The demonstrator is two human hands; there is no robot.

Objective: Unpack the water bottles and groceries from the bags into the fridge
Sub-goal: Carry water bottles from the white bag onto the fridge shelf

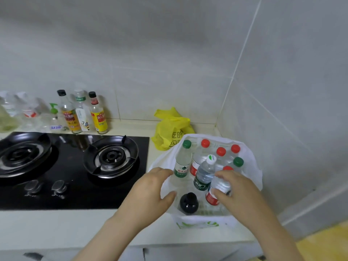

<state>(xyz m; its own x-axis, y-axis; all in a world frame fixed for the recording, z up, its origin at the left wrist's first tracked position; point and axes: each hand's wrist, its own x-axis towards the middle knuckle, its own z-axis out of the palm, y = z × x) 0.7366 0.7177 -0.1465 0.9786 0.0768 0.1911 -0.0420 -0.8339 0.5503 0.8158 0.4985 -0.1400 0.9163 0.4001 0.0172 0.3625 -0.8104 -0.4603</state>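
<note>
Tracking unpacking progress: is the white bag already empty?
No: the white bag holds several capped bottles, and the right hand grips a red-labelled bottle in it.

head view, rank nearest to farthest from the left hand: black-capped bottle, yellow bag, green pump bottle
From the left hand, holding the white bag by its rim:
1. black-capped bottle, inside that bag, beside the thumb.
2. yellow bag, behind, against the wall.
3. green pump bottle, far left, back row.
</note>
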